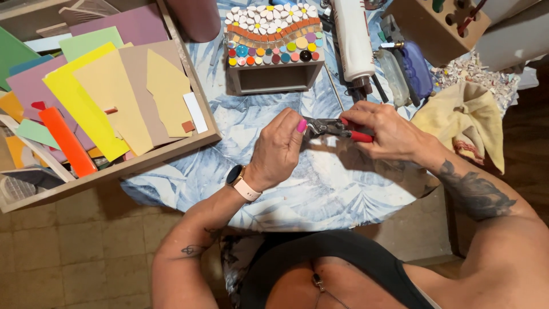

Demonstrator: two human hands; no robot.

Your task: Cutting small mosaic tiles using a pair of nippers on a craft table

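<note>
right hand (389,130): closed around the red handles of a pair of nippers (337,127), held just above the surface (320,189).
left hand (280,150): fingers pinched together at the metal head of the nippers; a small piece appears to be held there, but it is hidden by the fingertips and cannot be identified.
location of work: both hands are met over the leaf-patterned surface, near its middle, in front of the mosaic box (273,51).
step in hand: judged to be the nipping of a small piece, with the tool head set against whatever the left hand presents.
next move, as judged: a firm squeeze on the handles is called for, with the left fingertips kept out of the cutting edges and the piece held steady.
mosaic box: stands beyond the hands, its front partly covered in white, orange and coloured round pieces; well apart from the tool.
tray of coloured sheets (143,157): lies to the left, its wooden edge near the left wrist.
yellow cloth (466,117): lies to the right, just beside the right hand.
white tube (353,40): lies beyond the right hand, pointing toward it.
open room: bare surface is seen beneath and in front of the hands; its near edge lies close to the body.
</note>
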